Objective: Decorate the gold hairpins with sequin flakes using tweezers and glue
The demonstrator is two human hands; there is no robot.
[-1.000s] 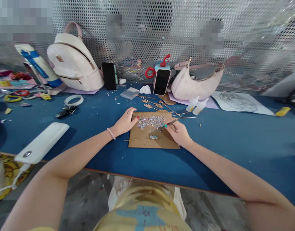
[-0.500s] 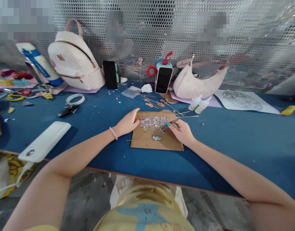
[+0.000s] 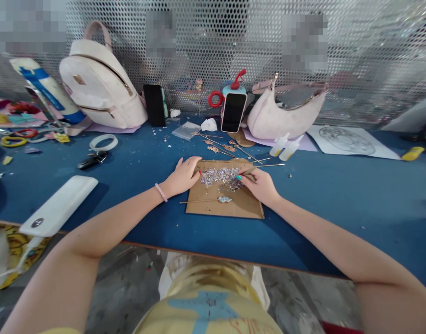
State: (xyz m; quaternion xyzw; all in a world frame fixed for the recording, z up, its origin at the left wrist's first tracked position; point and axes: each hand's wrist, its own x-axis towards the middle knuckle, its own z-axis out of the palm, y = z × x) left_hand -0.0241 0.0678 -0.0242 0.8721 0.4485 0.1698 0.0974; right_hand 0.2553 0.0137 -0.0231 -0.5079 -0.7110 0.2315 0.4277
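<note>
A piece of brown cardboard (image 3: 213, 211) lies on the table in front of me, with a pile of small shiny rhinestones (image 3: 218, 175) across its upper half. My left hand (image 3: 183, 176) rests on the board's left edge, thumb and fingers apart. Pinched in my right hand (image 3: 261, 186) is a slim metal tool that looks like tweezers (image 3: 249, 170); its tip is at the right end of the pile, partly hidden by the fingers. Below the pile lies a thin stick (image 3: 199, 201) whose right end is covered in rhinestones (image 3: 224, 199).
Beyond the board are several thin metal sticks (image 3: 249, 154), two small glue bottles (image 3: 289, 148) and a phone (image 3: 233, 112) leaning on a cup. A white power bank (image 3: 60, 204), tape roll (image 3: 104, 143) and backpack (image 3: 98, 88) stand left; a handbag (image 3: 285, 113) is at back right.
The view has shifted slightly. My right hand stays at the right end of the rhinestone pile with the tweezers, moving only a little. The left hand keeps its place on the cardboard.
</note>
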